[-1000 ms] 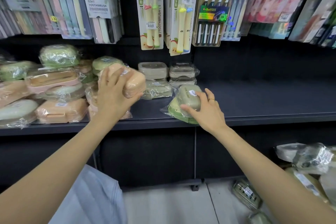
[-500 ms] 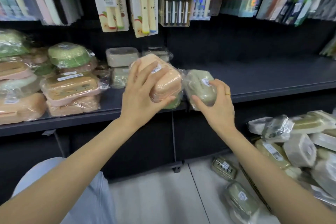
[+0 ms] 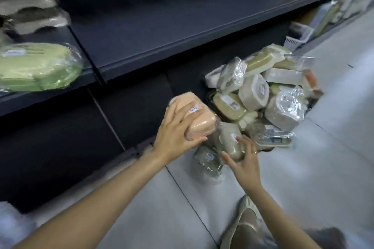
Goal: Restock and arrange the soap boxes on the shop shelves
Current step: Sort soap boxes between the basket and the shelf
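The left hand (image 3: 178, 133) holds a peach-pink soap box wrapped in clear plastic (image 3: 194, 116). The fingers lie over its top and the thumb curls under its near end, so the grip is firm. The box's long side runs from near the thumb up and away to the left, and one end points toward the dark shelf above. The right hand (image 3: 242, 159) is lower and closer to the floor. Its fingers and thumb curl round a pale grey-green soap box in a crinkly clear wrapper (image 3: 230, 143), which is down by the pale tiled floor (image 3: 303, 198). It is too blurry to tell if this box is lifted or still lying there. Just past the right hand is a big heap of wrapped soap boxes in a dark basket (image 3: 267, 95). Another wrapped box (image 3: 208, 163) lies on the floor beside the wrist. The dark blue-grey metal shelf (image 3: 162, 32) is up and to the left of both hands, with lots of bare space on it. A wrapped green soap box (image 3: 36, 66) sits at its left end. The left hand is the nearer one to the shelf, so the pink box looks like the easier one to set down first. The right hand would have to lift its box much higher to get there.
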